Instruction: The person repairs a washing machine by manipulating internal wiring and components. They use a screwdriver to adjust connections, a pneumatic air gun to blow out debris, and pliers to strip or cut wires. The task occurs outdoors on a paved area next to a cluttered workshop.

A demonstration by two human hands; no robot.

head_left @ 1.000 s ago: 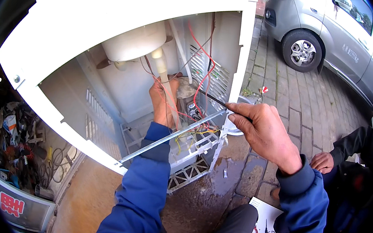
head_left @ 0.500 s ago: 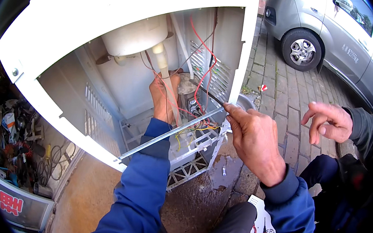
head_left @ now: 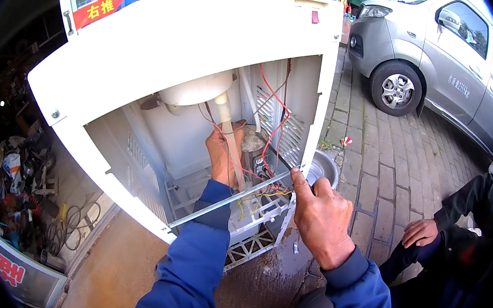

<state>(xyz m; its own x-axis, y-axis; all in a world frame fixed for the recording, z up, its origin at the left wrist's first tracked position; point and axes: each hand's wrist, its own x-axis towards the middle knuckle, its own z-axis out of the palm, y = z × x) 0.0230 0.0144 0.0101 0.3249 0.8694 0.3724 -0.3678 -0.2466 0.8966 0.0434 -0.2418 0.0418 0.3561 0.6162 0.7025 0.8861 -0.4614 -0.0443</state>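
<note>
My left hand reaches into the open lower part of a white metal cabinet. Its curled fingers sit partly behind a translucent hose, beside a dirty cylindrical motor-like part; what they grip is hidden. At the opening's right edge, my right hand is closed around the near end of a thin dark rod-shaped tool, which points inward at that part. Red wires and yellow wires hang nearby. A metal bar crosses the opening in front of my left forearm.
A white rounded basin hangs inside the cabinet. A metal bowl stands behind its right edge. At right sits another person, hand on a knee. A grey van is parked beyond; tools and cables clutter the left.
The view has tilted up, showing more of the cabinet top. The other person's hand has dropped from mid-air to the knee. Both my hands keep nearly the same place at the cabinet.
</note>
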